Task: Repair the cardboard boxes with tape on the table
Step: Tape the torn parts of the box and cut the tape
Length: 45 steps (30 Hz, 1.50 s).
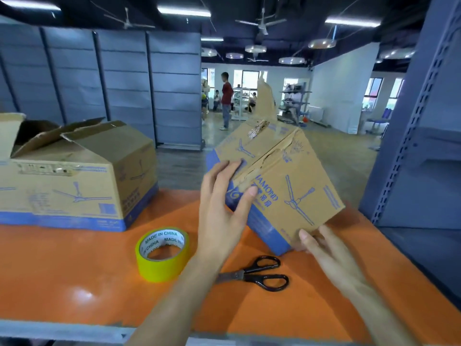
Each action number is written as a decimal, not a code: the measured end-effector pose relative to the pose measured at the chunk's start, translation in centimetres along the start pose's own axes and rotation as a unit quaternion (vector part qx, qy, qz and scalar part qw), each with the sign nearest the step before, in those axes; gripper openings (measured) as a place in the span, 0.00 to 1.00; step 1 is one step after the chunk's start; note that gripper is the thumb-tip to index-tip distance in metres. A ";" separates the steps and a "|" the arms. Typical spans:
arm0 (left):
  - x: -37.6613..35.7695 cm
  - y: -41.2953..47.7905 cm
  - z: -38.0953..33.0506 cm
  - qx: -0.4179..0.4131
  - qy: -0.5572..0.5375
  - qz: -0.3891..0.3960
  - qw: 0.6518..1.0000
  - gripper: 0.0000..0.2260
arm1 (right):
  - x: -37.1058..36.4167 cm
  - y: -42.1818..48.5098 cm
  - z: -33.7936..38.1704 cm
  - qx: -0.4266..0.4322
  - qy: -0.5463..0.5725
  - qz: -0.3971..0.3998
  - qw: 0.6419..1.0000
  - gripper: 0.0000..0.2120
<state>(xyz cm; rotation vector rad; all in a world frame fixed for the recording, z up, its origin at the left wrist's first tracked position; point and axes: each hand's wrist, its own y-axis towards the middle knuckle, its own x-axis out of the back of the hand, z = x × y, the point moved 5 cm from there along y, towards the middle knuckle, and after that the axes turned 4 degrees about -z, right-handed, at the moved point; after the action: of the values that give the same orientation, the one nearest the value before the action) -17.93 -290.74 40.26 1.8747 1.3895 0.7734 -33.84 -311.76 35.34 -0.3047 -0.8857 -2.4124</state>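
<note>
Head view: the small cardboard box [299, 196] is lifted off the orange table [74, 283] at about 2 o'clock from the table's middle. It is tilted, with 1 corner pointing down. The seam along its top is torn and ragged, and 1 ripped flap [267, 101] sticks up at 12 o'clock of the box. The rest of the top is closed, so nothing inside can be seen.

The left hand [219, 208] holds the box at its 9 o'clock edge, fingers laid over the top beside the tear and the thumb pressed on the printed face. The right hand [324, 248] grips the low corner at 6 o'clock, thumb on the face and fingers tucked behind.

A larger cardboard box [74, 176] sits on the table at 10 o'clock. Its top flaps are half raised over a dark inside, and what it holds cannot be told.

A yellow tape roll [162, 253] lies flat near the table's middle. Black-handled scissors [259, 273] lie at 3 o'clock of it, just past the left forearm, under the lifted box.

Far off at 12 o'clock, 1 person in a red top [226, 98] stands on the floor.
</note>
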 end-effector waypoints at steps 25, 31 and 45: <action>-4.1 5.4 -1.7 -0.155 0.136 0.231 0.951 0.18 | 2.8 -2.3 6.3 0.139 -0.096 -0.192 0.967 0.20; -2.9 5.9 -1.7 -0.134 0.142 0.243 0.950 0.19 | 4.3 2.5 9.1 0.134 -0.138 -0.161 0.968 0.17; -2.4 6.1 -2.1 -0.139 0.226 0.239 0.934 0.22 | 2.4 2.4 8.2 0.080 -0.059 -0.147 0.984 0.23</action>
<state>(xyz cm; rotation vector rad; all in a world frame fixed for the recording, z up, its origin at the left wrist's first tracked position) -16.75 -293.97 46.22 1.8915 0.9959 1.6398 -34.26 -308.95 43.78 -0.2736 -1.2465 -2.5890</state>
